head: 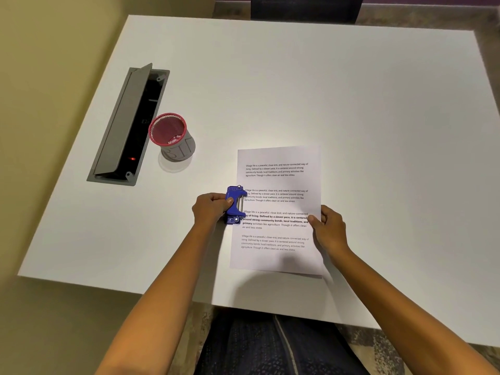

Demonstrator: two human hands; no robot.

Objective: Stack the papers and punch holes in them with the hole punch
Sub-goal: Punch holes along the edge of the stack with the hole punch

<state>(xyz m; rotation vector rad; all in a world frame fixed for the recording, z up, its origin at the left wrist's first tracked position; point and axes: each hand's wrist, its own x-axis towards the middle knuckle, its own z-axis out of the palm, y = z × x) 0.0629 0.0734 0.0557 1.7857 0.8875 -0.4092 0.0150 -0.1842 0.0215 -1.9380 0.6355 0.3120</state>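
Note:
A stack of white printed papers (278,185) lies on the white table (324,90) near its front edge. A blue hole punch (234,204) sits over the middle of the stack's left edge. My left hand (209,209) grips the punch from the left, thumb on top of it. My right hand (328,228) pinches the stack's right edge, thumb on the top sheet, fingers underneath. The right side of the stack looks slightly lifted off the table.
A red mesh pen cup (170,136) stands to the left behind the papers. Beside it, a grey cable box (127,125) is set into the table with its lid raised. A dark chair (305,8) stands at the far edge.

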